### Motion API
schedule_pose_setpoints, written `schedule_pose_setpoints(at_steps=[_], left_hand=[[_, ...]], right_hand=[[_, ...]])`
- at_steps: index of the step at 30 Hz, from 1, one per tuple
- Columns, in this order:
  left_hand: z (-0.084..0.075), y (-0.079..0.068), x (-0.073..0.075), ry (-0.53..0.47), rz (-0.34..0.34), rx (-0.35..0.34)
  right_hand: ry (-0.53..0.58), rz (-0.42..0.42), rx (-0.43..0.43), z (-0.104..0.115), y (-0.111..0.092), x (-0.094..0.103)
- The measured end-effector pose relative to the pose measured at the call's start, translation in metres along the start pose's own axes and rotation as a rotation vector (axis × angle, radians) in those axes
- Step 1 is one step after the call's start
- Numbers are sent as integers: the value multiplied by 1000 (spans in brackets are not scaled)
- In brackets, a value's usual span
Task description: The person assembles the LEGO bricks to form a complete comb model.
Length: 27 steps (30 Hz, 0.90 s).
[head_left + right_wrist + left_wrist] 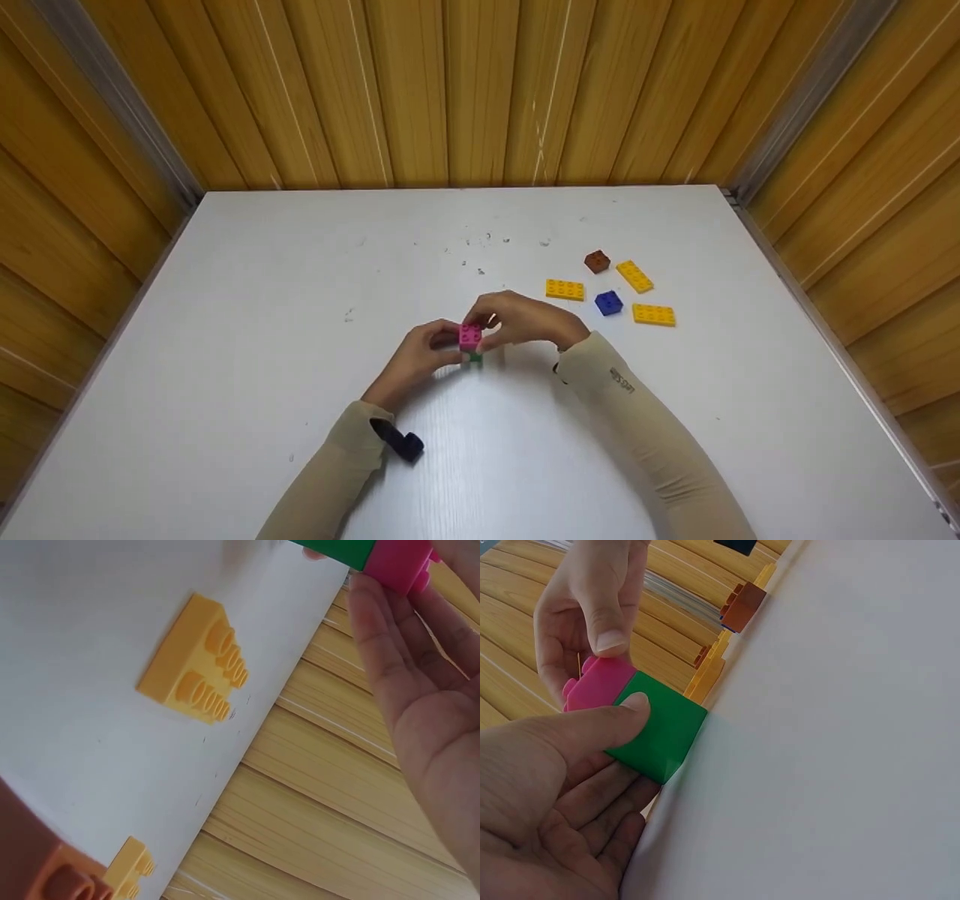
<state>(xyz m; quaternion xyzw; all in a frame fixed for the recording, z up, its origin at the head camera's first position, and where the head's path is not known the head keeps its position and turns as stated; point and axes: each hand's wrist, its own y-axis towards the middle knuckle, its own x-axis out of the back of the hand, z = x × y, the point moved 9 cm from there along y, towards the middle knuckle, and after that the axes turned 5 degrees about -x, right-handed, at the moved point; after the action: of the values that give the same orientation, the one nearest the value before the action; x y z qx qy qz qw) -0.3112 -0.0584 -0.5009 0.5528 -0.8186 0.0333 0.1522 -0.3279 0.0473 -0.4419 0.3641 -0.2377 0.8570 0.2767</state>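
A pink brick [470,337] with studs on top sits on a taller green brick [664,724], the two flush against each other near the middle of the table. My left hand [417,357] holds the green brick, thumb across its face and fingers behind. From the other side my right hand [525,318] pinches the pink brick [396,564] between thumb and fingertips. In the left wrist view the green brick's lower edge is right at the tabletop. Part of the pink brick is hidden behind my left thumb in that view.
To the right of my hands lie several loose bricks: a flat yellow brick [565,290], another yellow one [635,276], a third yellow one [654,315], a brown brick [597,262] and a blue brick [608,303]. Wood-patterned walls [480,90] enclose the white table [187,315].
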Motion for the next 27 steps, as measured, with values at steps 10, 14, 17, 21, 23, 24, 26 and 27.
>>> schedule_pose_setpoints(at_steps=[10, 14, 17, 21, 23, 24, 26, 27], left_hand=[[6, 0, 1, 47, 0, 64], [9, 0, 1, 61, -5, 92], [10, 0, 1, 63, -10, 114], [12, 0, 1, 65, -13, 136], [12, 0, 0, 68, -14, 142], [12, 0, 0, 68, -15, 145], [14, 0, 0, 66, -18, 157], [14, 0, 0, 69, -17, 156]], right_hand=[[-29, -2, -32, -7, -8, 5], [-36, -1, -80, -16, -11, 9], [-23, -10, -92, -23, -14, 14], [-17, -37, -99, -33, -18, 24], [-12, -53, -110, -40, -20, 30], [-14, -61, -110, -44, -22, 33], [-10, -86, -119, -51, -24, 39], [-8, -97, -126, -55, -26, 43]])
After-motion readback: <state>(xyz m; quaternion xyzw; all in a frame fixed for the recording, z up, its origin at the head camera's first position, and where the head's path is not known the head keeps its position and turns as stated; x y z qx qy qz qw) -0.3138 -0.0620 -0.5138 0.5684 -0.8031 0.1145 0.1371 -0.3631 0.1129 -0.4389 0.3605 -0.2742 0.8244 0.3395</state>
